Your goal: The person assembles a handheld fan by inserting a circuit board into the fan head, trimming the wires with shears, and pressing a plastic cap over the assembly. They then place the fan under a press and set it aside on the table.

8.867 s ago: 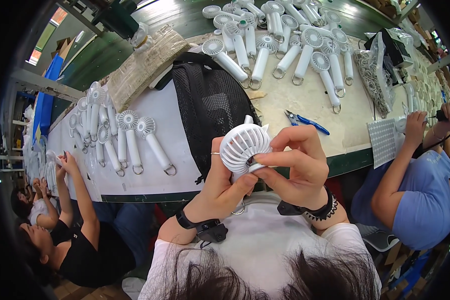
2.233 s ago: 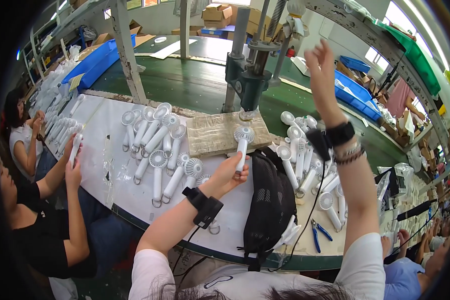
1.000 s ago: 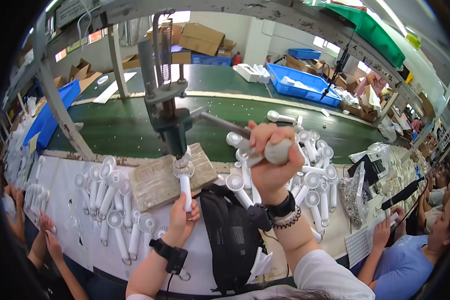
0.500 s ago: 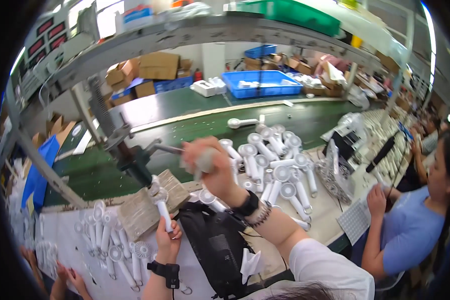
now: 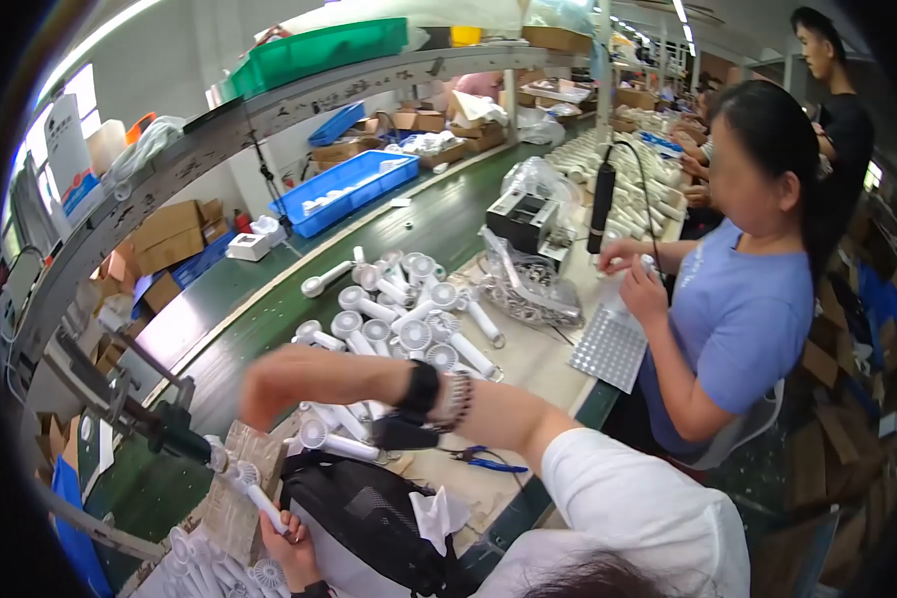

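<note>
A white handheld fan (image 5: 256,495) rests its head on a worn wooden block (image 5: 224,513), below the tip of a dark green hand press (image 5: 174,431). My left hand (image 5: 289,550) is closed round the fan's handle. My right hand (image 5: 274,387) is smeared by motion and bent in front of the press, beside the heap of white fans (image 5: 414,334); its fingers do not show clearly. Whether it touches the press lever cannot be made out. More white fans (image 5: 184,563) lie at the lower left, near my left hand.
A black bag (image 5: 364,513) with a white tissue lies near me, blue-handled pliers (image 5: 493,461) beside it. Behind the bench runs a green conveyor (image 5: 259,329), with a blue tray (image 5: 359,189) beyond. A co-worker in a blue shirt (image 5: 738,299) works at the right under a hanging black screwdriver (image 5: 601,204).
The view has swung to the right, so the press and fans sit further left. My right hand, earlier round the lever's end, is now blurred. My left hand still holds the fan.
</note>
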Available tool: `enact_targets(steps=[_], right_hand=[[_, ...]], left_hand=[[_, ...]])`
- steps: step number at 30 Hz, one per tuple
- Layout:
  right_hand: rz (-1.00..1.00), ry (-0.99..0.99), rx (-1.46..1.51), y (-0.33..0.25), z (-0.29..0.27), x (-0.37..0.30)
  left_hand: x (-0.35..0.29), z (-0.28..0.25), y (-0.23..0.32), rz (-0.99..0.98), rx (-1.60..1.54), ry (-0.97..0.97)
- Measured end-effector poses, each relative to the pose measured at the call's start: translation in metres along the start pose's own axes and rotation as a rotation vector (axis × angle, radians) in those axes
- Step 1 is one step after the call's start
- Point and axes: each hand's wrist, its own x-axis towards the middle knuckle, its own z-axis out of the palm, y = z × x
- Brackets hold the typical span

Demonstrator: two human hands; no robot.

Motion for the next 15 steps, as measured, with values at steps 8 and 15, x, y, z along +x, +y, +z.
enact_targets(steps=[8,15], right_hand=[[-0.389,-0.125,-0.307,-0.138,0.03,-0.206],[-0.52,0.027,-0.429,-0.212,0.12,-0.298]], left_hand=[[0.003,0.005,0.009,-0.097,-0.012,-0.066],[0.012,-0.046,0.042,-0.235,0.014,-0.561]])
